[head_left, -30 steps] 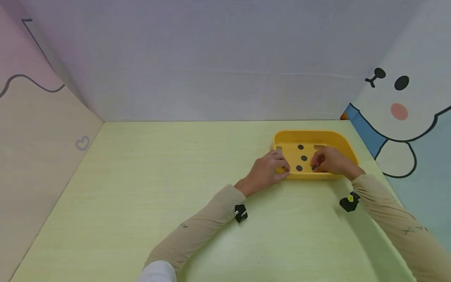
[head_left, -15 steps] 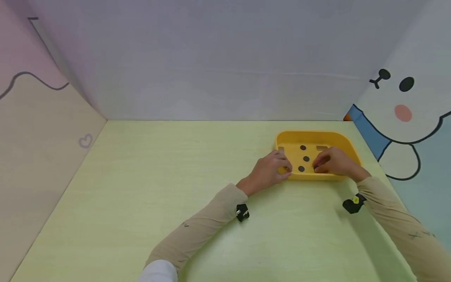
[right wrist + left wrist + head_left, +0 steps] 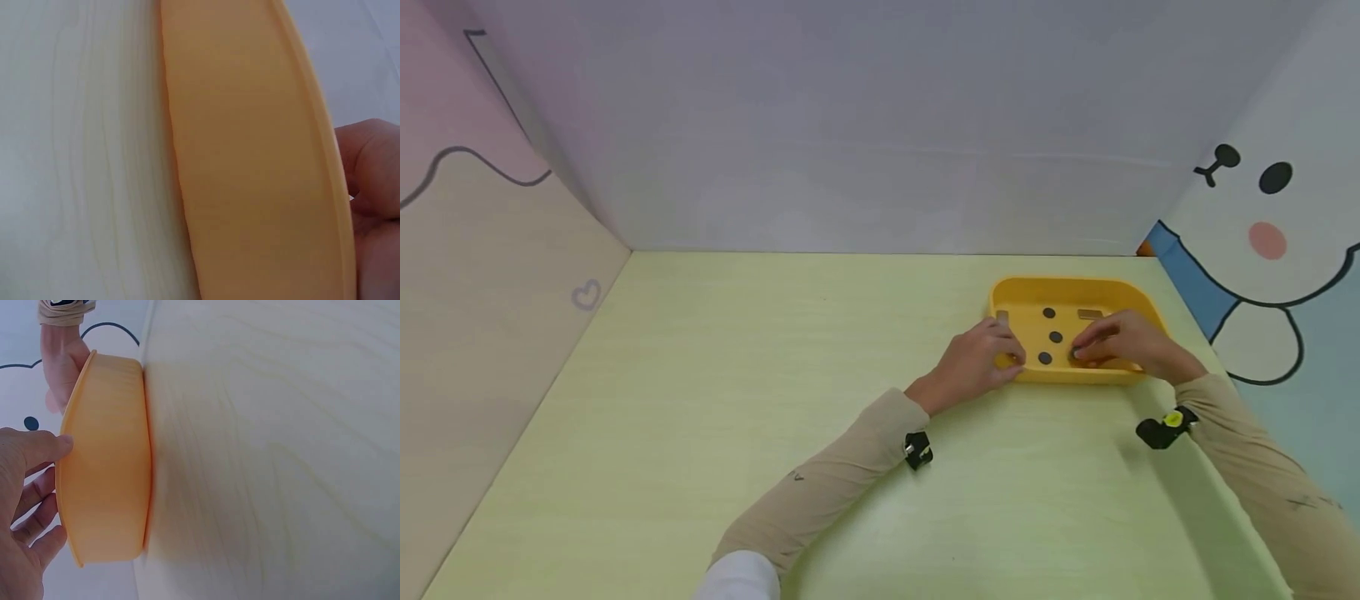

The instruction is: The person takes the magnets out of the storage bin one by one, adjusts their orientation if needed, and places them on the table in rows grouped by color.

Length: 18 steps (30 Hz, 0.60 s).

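Observation:
A yellow plastic tray (image 3: 1078, 377) stands at the right rear of the table. My left hand (image 3: 973, 360) grips its front left rim, thumb on the outside wall and fingers inside, as the left wrist view shows with the thumb (image 3: 53, 447). Inside the tray, my right hand (image 3: 1131, 342) pinches a small dark round disc (image 3: 1074, 355) near the front. To its left lie other dark discs: one at the back (image 3: 1048, 313), a middle disc (image 3: 1056, 337) and a front disc (image 3: 1045, 358). In the right wrist view, the tray wall (image 3: 250, 150) hides the fingertips.
Flat tan rectangular pieces lie in the tray, one at the back right (image 3: 1090, 314) and one at the left (image 3: 1002, 317). A pale wall (image 3: 880, 167) rises behind the table (image 3: 775, 333), and a printed cartoon wall (image 3: 1285, 275) stands close on the right.
The view has shifted slightly. My right hand has turned and lifted a little at the disc, its fingers straighter. My left hand stays on the tray rim.

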Available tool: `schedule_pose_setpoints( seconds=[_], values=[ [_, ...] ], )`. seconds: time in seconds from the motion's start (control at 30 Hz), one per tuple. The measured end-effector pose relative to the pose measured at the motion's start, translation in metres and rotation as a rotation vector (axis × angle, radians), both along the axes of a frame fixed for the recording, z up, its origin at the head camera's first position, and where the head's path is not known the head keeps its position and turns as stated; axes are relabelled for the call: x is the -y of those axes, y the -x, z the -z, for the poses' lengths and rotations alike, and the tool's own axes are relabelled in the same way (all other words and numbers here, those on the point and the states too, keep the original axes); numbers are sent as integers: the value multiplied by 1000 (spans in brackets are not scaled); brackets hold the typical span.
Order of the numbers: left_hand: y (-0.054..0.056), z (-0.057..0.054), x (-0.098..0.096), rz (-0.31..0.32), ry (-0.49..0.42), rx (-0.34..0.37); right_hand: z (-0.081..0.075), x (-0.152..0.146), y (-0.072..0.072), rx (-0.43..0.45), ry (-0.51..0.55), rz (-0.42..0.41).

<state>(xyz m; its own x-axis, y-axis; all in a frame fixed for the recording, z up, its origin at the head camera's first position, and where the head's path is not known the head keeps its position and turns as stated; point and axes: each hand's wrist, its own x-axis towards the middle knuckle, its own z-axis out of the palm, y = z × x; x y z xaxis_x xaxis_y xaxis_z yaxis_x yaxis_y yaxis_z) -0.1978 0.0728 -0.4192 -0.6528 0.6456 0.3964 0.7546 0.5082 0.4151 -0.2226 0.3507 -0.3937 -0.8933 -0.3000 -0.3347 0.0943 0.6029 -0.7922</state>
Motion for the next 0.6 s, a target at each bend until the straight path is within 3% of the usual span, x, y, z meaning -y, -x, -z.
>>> schedule_pose_setpoints(
  seconds=[0.27,0.6],
  values=[
    [1,2,0,-9,10,-3,-1,-5,-2,58,128,97],
    [3,2,2,-5,4,7,-5,-5,-5,25,117,136]
  ],
)
